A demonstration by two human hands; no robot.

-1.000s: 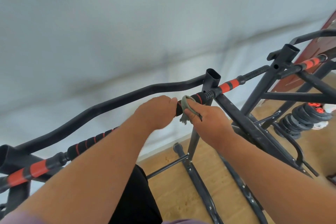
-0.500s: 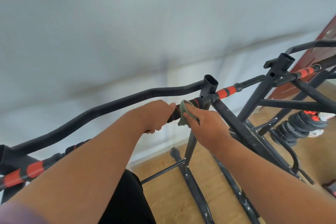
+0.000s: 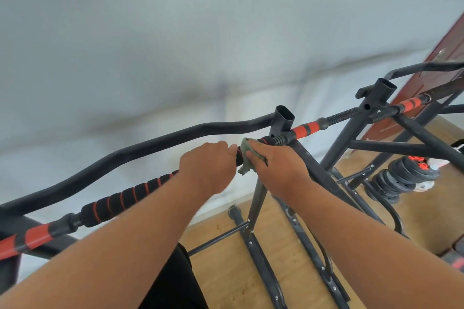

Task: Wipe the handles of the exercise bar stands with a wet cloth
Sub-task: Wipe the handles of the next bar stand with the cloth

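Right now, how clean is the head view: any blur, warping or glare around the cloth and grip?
Head view: wide-angle warp bows the curved black bar and the wall; the wall looks smeared and soft; the left hand, right hand, cloth and foam grip read fairly sharp; lighting is even and diffuse, with no glare and only faint shadows; the weight plates are slightly soft.

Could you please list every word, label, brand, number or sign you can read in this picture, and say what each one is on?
None can be read.
The foam handle and the bar bear only red and black bands, no lettering.
The cloth held by the right hand is plain.
The weight plates may bear raised marks, too small and blurred to read.
The red door shows no sign.
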